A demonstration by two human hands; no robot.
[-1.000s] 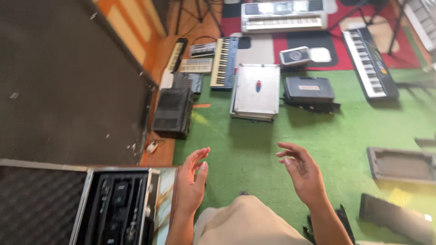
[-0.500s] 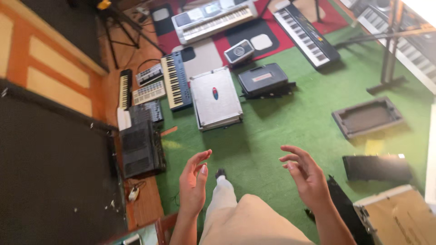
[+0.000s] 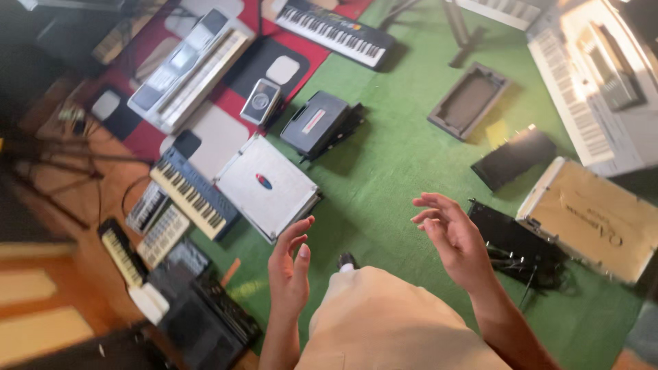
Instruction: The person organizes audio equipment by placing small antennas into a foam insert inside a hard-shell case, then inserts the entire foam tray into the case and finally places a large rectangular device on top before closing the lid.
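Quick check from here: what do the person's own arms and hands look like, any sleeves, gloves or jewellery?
Both forearms are bare, no sleeves in view. The left hand and right hand wear no gloves, and no rings, watch or bracelets show. The fingers are uncovered. Below them shows beige clothing.

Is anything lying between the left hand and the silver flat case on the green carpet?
Nothing visible does. The left hand is empty, fingers spread, with only bare green carpet between it and the silver flat case.

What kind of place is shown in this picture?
Probably a music room or a keyboard repair or storage space: several electronic keyboards lie on the green carpet, with a silver equipment case among them.
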